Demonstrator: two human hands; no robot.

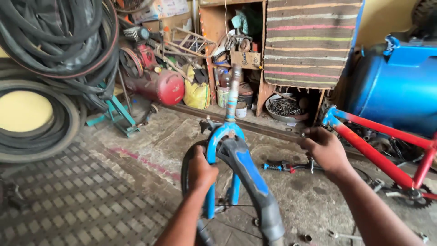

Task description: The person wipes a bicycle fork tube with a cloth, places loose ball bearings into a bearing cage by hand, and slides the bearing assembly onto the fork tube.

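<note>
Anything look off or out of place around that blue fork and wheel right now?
The blue fork stands on its wheel detached from any frame, its steerer bare. The left hand steadies the tyre; the right hand holds something too small to identify. The red frame lies on the floor, with a handlebar, wrench and small nuts scattered about.

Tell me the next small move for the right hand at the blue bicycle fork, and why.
Probably bring the right hand across to the blue bicycle fork's steerer tube. The left hand alone grips the black tyre beside the fork, whose tube stands unsupported while the right hand is off to the side, closed; what it holds is unclear.
</note>
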